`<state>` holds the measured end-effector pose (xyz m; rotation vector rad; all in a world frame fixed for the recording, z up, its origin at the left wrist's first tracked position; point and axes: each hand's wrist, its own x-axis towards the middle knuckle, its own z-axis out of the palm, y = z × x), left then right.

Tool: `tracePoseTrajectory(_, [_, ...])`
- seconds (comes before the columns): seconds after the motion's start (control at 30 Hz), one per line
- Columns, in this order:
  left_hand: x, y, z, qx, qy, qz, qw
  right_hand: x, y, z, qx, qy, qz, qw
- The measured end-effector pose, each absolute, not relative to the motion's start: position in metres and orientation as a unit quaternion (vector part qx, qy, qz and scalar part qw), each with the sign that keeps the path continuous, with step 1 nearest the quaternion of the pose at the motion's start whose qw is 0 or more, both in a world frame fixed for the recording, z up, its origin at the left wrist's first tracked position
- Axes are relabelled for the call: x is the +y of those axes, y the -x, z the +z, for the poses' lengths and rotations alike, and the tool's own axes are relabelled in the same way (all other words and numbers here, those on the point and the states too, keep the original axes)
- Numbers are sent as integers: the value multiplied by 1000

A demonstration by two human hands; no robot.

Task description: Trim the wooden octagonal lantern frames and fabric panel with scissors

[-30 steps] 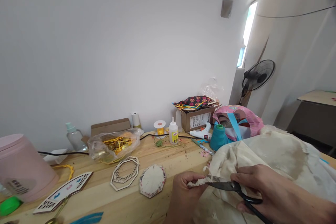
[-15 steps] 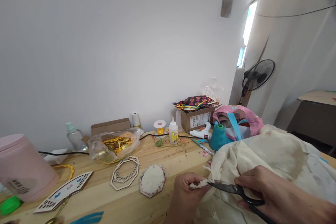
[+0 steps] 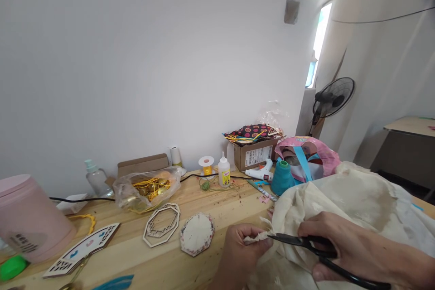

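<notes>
Near the front edge of the view, my left hand (image 3: 239,251) pinches a thin, frayed strip of cream fabric (image 3: 257,237) between thumb and fingers. My right hand (image 3: 343,244) is wrapped round the handles of black scissors (image 3: 295,239). The scissor tips point left and meet the strip just beside my left fingertips. Under and behind both hands lies a large crumpled heap of cream cloth (image 3: 356,190). A small torn end of the fabric sticks up above the blades.
Left of my hands lie a floral-edged octagonal piece (image 3: 197,234) and wooden octagonal frames (image 3: 146,235). Behind them stand a glue bottle (image 3: 224,173), a yellow thread spool (image 3: 206,166), a glue gun (image 3: 261,172) and a teal thread cone (image 3: 282,179). A pink bin (image 3: 37,217) is at far left.
The scissors' handles have spread apart and my right hand has shifted slightly left and up. My left hand keeps its pinch on the strip.
</notes>
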<state>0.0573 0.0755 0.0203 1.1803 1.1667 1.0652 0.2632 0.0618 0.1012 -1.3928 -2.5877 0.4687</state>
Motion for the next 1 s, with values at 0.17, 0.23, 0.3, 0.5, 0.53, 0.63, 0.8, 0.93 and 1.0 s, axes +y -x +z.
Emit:
tracePoseTrajectory(0.17, [77, -60, 20, 522, -498, 451, 526, 61, -263, 108, -874, 459, 160, 19])
tracePoseTrajectory(0.23, [78, -61, 21, 512, -490, 449, 544, 61, -263, 108, -875, 457, 157, 21])
tracePoseTrajectory(0.3, [78, -61, 21, 509, -480, 453, 553, 62, -262, 107, -881, 449, 149, 20])
tracePoseTrajectory(0.5, [78, -59, 18, 506, -476, 454, 558, 64, -259, 104, -896, 439, 69, 9])
tracePoseTrajectory(0.53, [78, -59, 18, 507, -473, 456, 559, 64, -258, 104, -896, 439, 60, 5])
tracePoseTrajectory(0.63, [77, -59, 20, 506, -473, 454, 560, 64, -256, 104, -902, 430, 48, -8])
tracePoseTrajectory(0.8, [76, -59, 22, 502, -508, 436, 548, 67, -256, 103, -907, 420, 33, -11])
tracePoseTrajectory(0.93, [75, -60, 20, 513, -502, 435, 543, 69, -257, 101, -915, 400, 40, -7])
tracePoseTrajectory(1.0, [74, -60, 19, 512, -501, 435, 545, 69, -258, 101, -919, 393, 39, -3])
